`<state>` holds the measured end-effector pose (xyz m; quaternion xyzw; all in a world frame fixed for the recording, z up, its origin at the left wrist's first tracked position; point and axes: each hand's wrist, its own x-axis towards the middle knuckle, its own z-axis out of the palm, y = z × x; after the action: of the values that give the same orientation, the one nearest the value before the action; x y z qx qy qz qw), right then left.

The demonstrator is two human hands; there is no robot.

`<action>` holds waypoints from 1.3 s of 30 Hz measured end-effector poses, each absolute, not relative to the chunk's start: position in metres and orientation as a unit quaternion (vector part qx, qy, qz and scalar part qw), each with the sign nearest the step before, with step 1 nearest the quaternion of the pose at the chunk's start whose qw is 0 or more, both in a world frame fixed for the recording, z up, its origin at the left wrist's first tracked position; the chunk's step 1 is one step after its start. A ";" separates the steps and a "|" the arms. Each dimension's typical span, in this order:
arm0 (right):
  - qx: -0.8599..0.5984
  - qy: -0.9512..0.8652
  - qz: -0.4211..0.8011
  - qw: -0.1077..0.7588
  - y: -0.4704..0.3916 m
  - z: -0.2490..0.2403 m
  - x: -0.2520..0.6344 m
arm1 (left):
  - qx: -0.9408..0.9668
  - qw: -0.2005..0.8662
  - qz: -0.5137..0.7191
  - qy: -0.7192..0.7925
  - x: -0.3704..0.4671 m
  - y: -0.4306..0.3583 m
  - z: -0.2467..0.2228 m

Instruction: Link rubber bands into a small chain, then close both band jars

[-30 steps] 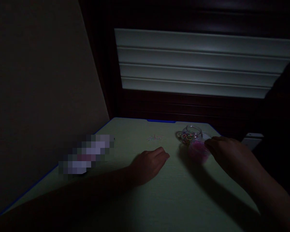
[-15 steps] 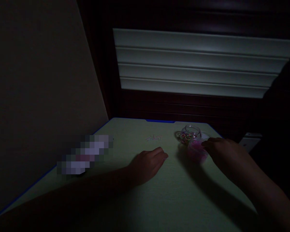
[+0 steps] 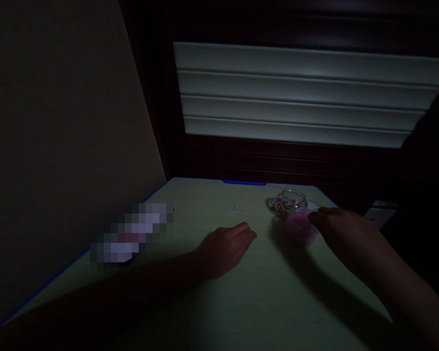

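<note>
At the right of the table, my right hand [image 3: 334,224] has its fingers closed at the rim of a small clear jar with pink contents [image 3: 300,229]. That jar looks tilted, though the dim light blurs its outline. Just behind it stands an open clear jar [image 3: 291,199] with several coloured rings, like small hair ties, inside. Over the middle of the table is my left hand [image 3: 227,248], its fingers curled and pressed together; whether anything is in them is hidden. Beyond the left hand lies a small group of thin pale and coloured pieces [image 3: 236,208].
The pale green table [image 3: 263,302] has a blue edge. A pixelated object [image 3: 135,234] lies at its left side. Behind the jars is a pale round thing, partly covered. A slatted panel [image 3: 296,92] rises behind the table, and a white box-like object [image 3: 380,214] is off the right edge.
The whole view has shifted slightly. Both hands keep almost the same places, the right one still at the pink-filled jar.
</note>
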<state>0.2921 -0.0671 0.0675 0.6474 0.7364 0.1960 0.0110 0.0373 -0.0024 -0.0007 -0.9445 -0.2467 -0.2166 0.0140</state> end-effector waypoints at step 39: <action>0.494 0.856 0.072 -0.133 -0.054 0.026 0.237 | -0.858 0.056 -0.176 -0.479 0.002 0.056 0.000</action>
<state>0.2372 -0.0542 0.0264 0.4938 0.8562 0.0723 -0.1332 0.0022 0.0565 -0.0004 -0.8583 -0.4787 -0.1764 0.0555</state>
